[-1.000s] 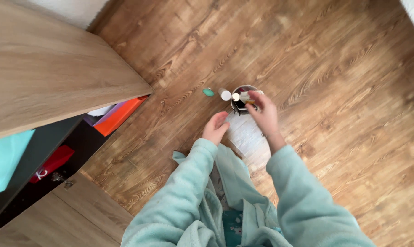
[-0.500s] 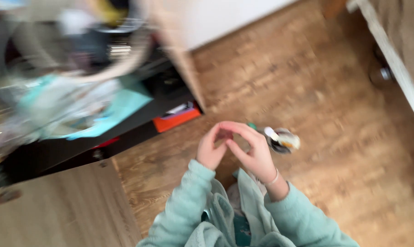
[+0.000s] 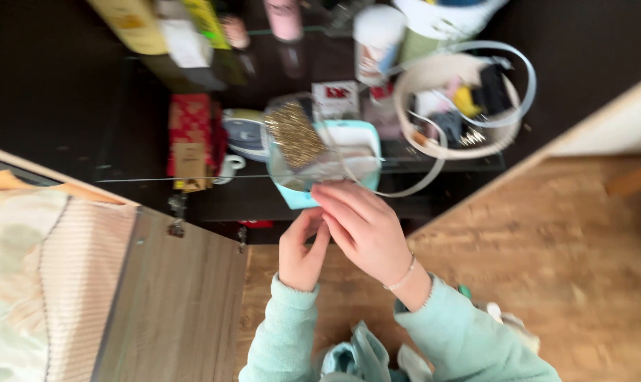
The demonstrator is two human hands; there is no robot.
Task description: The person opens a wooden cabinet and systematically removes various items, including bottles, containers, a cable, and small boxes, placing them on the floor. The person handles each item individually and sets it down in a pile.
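- Two views apart now: a second ago the camera looked at bare wooden floor [image 3: 582, 269] with a small round tin on it; now it has swung up to the dark open cabinet [image 3: 66, 106] and its crowded glass shelf [image 3: 448, 164].
- Wooden cabinet door [image 3: 172, 304] stands open at the lower left, below the shelf's front edge.
- White round basket [image 3: 462, 99] with a ribbon handle sits toward the shelf's right end, full of small odds and ends.
- Turquoise tray [image 3: 359, 134] with a clear bag of gold glitter [image 3: 296, 134] lies at the shelf's front edge, just above the hands.
- Right hand [image 3: 366, 230] has come up off the floor; its fingers are bent and nearly meet the left's.
- Left hand [image 3: 303, 251] is raised too, thumb and fingers pinched together; whether it grips something small I cannot tell, too blurred.
- Both hands now hover close together just before the tray, no longer at the tin.
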